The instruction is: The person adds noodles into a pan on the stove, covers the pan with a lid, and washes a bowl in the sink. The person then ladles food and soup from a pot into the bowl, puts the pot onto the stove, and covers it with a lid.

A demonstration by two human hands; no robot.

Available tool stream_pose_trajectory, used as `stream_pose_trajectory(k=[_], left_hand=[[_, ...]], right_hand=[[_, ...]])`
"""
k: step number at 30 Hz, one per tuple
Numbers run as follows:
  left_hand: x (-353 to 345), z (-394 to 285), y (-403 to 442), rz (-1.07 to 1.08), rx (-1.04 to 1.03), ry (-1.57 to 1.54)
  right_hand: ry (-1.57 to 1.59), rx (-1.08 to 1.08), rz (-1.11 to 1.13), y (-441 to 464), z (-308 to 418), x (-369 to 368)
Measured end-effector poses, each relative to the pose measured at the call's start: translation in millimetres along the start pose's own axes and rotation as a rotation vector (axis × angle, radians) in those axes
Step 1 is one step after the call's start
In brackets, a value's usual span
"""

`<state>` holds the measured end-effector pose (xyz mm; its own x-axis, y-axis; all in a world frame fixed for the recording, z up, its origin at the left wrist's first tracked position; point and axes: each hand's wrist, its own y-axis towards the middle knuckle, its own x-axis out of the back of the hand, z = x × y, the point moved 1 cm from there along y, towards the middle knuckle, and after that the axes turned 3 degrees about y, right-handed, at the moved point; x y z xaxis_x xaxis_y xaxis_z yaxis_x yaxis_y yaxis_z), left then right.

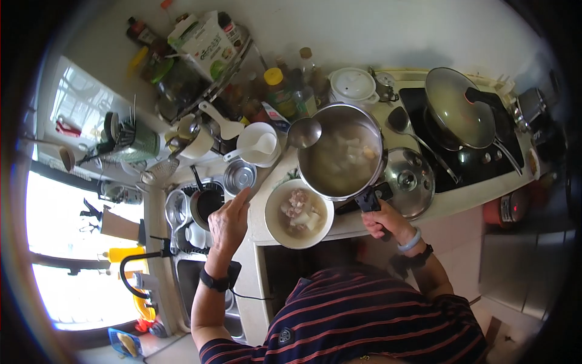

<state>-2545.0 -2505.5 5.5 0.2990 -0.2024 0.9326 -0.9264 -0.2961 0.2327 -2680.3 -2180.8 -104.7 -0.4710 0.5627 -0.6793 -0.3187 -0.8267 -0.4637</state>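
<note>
My left hand (229,221) is closed round the end of a metal ladle's handle. The bowl of the ladle (304,133) hangs over the left rim of a large steel pot (383,145). Inside the pot is cloudy broth with pale chunks (351,151). My right hand (388,219) grips the pot's black handle (367,199). Just below the pot, on the counter edge, a white bowl (271,225) holds pieces of meat (297,203), white chunks and some broth. A steel lid (409,182) with a glass centre lies right of the pot.
A covered wok (461,109) sits on the black cooktop (418,100) at right, with a black spatula (424,145) beside it. A white lidded pot (353,85) and bottles (279,91) line the wall. At left are a white spoon (251,147), steel bowl (240,177), dish rack and sink.
</note>
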Motion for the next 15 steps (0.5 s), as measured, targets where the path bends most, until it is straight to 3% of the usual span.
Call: stream_pose_trajectory(k=[10, 14, 15], left_hand=[[-24.9, -33.4, 6.5, -0.031, -0.365, 0.432], [-26.9, -42.1, 7.0, 0.089, -0.316, 0.443], [-22.5, -43.7, 6.4, 0.169, -0.215, 0.358]], right_hand=[[-0.126, -0.020, -0.042, -29.6, 14.7, -17.1], [-0.157, -0.034, -0.009, -33.5, 20.3, -17.6], [-0.159, -0.037, -0.004, -32.8, 21.8, -16.7]])
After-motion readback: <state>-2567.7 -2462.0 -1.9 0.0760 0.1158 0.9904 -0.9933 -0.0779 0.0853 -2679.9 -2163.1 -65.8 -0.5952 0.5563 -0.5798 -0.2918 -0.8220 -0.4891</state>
